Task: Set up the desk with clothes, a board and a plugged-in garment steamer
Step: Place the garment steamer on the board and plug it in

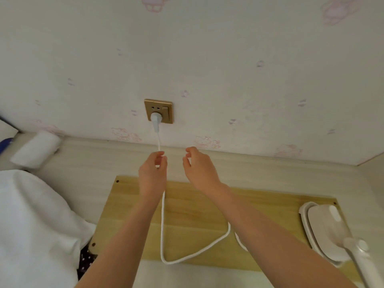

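Your desk (pixel 87 163) is a pale wood surface that meets a wall (pixel 228 69) covered with light wallpaper with faint pink cartoon prints. On this wall, just above the desk, there is a gold socket (pixel 167 117), and the white plug (pixel 155 119) sits in it. A wooden board (pixel 191 215) lies flat on the desk in front of you. The garment steamer (pixel 324 223) lies on the right end of the board. White clothes (pixel 35 215) are piled at the left, with a dark dotted cloth (pixel 86 259) under their edge. A white roll (pixel 36 149) lies at the back left, near the wall.

Your left hand (pixel 152 173) pinches the white cord (pixel 162 225) between thumb and fingertips, just below the plug. From there the cord hangs down, makes a loop on the board and passes under your right forearm. Your right hand (pixel 199 169) is beside the left one, apart from the cord, with fingers loosely curled and holding nothing.
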{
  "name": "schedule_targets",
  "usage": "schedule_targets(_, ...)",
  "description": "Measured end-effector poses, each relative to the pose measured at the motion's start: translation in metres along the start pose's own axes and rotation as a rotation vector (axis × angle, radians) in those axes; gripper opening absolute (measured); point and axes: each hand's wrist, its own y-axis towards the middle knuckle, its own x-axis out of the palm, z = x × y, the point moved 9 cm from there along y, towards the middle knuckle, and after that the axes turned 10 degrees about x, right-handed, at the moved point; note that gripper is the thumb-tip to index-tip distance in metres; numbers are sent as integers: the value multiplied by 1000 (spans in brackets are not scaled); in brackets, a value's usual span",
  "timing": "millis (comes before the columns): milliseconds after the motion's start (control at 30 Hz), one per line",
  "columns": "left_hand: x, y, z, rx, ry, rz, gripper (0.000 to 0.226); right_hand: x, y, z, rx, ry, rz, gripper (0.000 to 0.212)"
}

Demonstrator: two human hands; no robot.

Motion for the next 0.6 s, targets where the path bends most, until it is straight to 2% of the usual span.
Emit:
schedule_targets(300,23,-103,34,154,72,-119,27,-32,-91,65,-65,-334,42,42)
schedule_targets(467,47,-156,39,321,156,-420,36,-34,-148,98,-6,-440,87,40)
schedule_targets(600,36,-205,41,469,238,-516,33,-20,-206,123,91,-445,105,40)
